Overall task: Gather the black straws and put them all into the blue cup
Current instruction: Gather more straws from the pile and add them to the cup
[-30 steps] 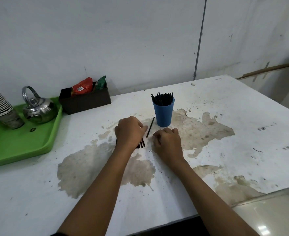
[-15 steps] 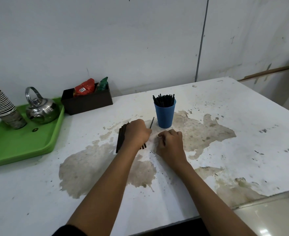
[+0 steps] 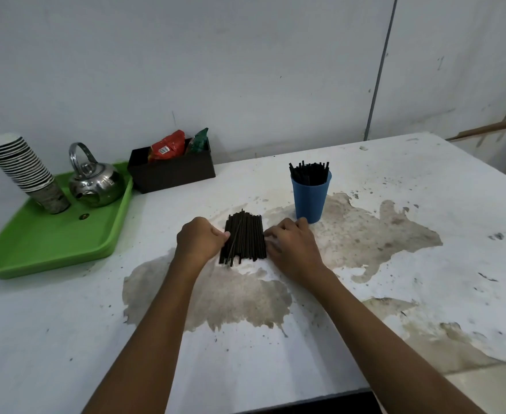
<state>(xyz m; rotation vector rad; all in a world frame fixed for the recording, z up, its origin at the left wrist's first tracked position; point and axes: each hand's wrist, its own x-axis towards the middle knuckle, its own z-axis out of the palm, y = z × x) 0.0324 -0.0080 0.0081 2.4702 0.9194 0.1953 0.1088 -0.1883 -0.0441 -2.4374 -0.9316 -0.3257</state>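
Observation:
A flat bundle of black straws (image 3: pixel 244 238) lies on the stained white table (image 3: pixel 424 264), one straw slanting across the others. My left hand (image 3: pixel 199 241) is curled against the bundle's left side, thumb touching it. My right hand (image 3: pixel 290 245) presses its bent fingers against the right side. Together the two hands hold the bundle between them. The blue cup (image 3: pixel 310 200) stands upright just behind my right hand, with several more black straws (image 3: pixel 309 174) standing in it.
A green tray (image 3: pixel 51 246) at the left holds a steel kettle (image 3: pixel 95 182) and a stack of paper cups (image 3: pixel 26 171). A dark box (image 3: pixel 172 171) with sachets stands by the wall. The table's front edge is near my elbows.
My hands have moved apart, uncovering the bundle that my left hand was covering. The single straw that lay toward the cup is now with the bundle.

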